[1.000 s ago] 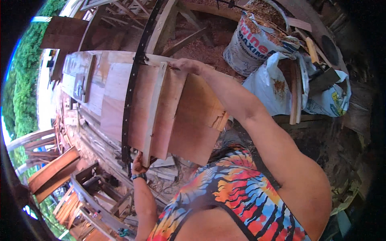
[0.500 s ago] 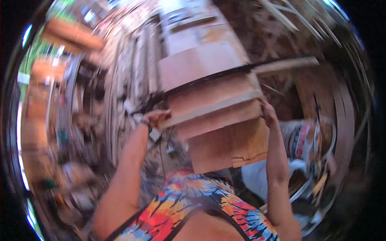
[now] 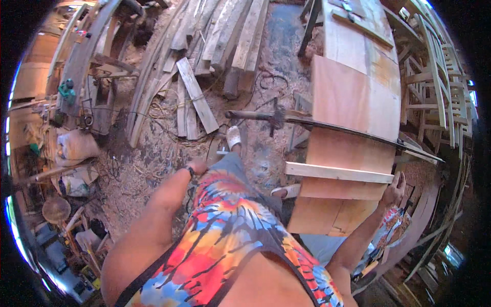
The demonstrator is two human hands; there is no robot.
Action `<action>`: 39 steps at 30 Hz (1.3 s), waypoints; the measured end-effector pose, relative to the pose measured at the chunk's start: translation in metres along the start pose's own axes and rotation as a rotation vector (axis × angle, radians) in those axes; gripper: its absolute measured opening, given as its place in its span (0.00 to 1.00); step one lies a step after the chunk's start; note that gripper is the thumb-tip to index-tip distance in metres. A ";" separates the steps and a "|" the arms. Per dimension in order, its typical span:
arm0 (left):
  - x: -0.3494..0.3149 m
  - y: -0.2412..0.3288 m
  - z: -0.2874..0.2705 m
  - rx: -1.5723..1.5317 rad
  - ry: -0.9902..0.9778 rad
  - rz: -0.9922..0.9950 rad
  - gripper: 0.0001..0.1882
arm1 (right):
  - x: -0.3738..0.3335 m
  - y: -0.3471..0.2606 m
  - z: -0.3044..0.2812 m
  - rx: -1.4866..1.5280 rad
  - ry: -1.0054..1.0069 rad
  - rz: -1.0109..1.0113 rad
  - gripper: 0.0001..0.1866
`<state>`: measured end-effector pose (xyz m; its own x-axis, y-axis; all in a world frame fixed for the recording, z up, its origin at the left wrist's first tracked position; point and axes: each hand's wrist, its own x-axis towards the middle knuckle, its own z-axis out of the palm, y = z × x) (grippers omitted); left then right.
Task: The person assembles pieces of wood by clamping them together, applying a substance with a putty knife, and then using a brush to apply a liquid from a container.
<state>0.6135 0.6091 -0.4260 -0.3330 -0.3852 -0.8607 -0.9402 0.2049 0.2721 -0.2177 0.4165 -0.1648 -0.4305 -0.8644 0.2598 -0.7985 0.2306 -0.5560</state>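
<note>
Timber strip lies across plywood sheets near a dark bar, a person's right hand at its right end (whether those fingers clamp it, one cannot tell) and left hand, fingers likewise unclear, beside grey trousers.

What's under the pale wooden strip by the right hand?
Plywood shows along both long edges of the strip, whose left end juts past the sheeting. The surface directly beneath the strip is covered and cannot be seen.
</note>
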 end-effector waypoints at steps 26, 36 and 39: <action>-0.064 0.091 -0.645 -1.161 -0.339 0.799 0.45 | 0.039 -0.207 0.183 -0.915 -0.034 0.324 0.40; -0.181 0.232 -0.839 -0.502 -0.679 1.944 0.47 | 0.030 -0.227 0.184 -0.725 0.053 0.453 0.39; -0.186 0.257 -0.852 -0.435 -0.733 2.000 0.43 | 0.033 -0.225 0.190 -0.753 0.049 0.436 0.39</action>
<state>0.3731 -0.0338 0.1703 -0.6441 0.3615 0.6742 0.5368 -0.4143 0.7350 0.0271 0.2510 -0.1811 -0.7661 -0.6144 0.1885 -0.6170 0.7853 0.0519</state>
